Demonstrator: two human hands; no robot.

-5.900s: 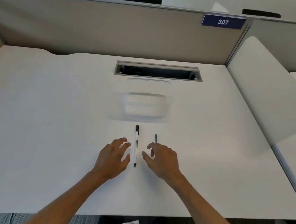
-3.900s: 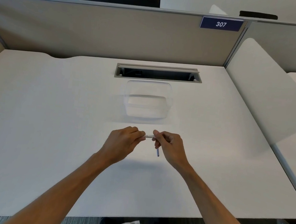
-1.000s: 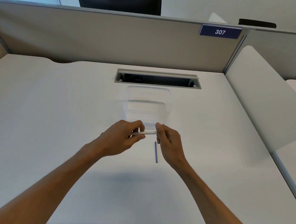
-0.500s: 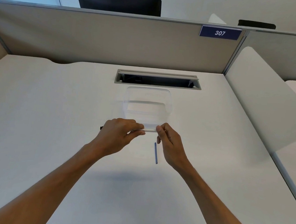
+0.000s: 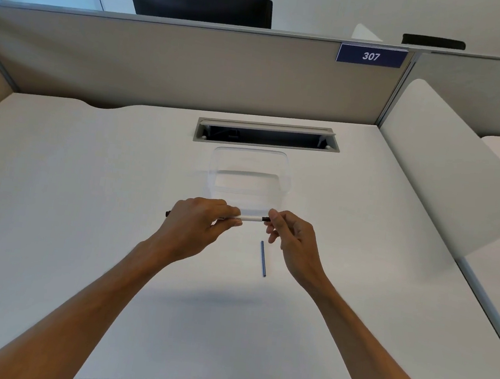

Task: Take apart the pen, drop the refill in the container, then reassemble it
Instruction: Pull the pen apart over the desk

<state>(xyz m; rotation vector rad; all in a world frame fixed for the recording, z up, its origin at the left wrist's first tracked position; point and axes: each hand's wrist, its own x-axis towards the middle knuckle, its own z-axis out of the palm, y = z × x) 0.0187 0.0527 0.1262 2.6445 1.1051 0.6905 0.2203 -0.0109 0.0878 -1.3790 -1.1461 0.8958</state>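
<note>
I hold a white pen (image 5: 250,218) level above the desk, just in front of the clear plastic container (image 5: 250,177). My left hand (image 5: 198,227) wraps the pen's left part, and a black tip pokes out past it on the left. My right hand (image 5: 291,240) pinches the black end piece at the pen's right end. A thin blue refill (image 5: 263,258) lies on the desk below and between my hands, touching neither. The container looks empty.
A cable slot (image 5: 266,135) is cut into the white desk (image 5: 56,200) behind the container. A beige partition (image 5: 193,66) with a "307" sign (image 5: 371,56) closes the back. A white divider panel (image 5: 447,179) stands at the right.
Both hands picked the pen up from the desk and lifted it toward the container. The right hand has slid to the pen's end, exposing more white barrel and a black end piece. The blue refill stays put.
</note>
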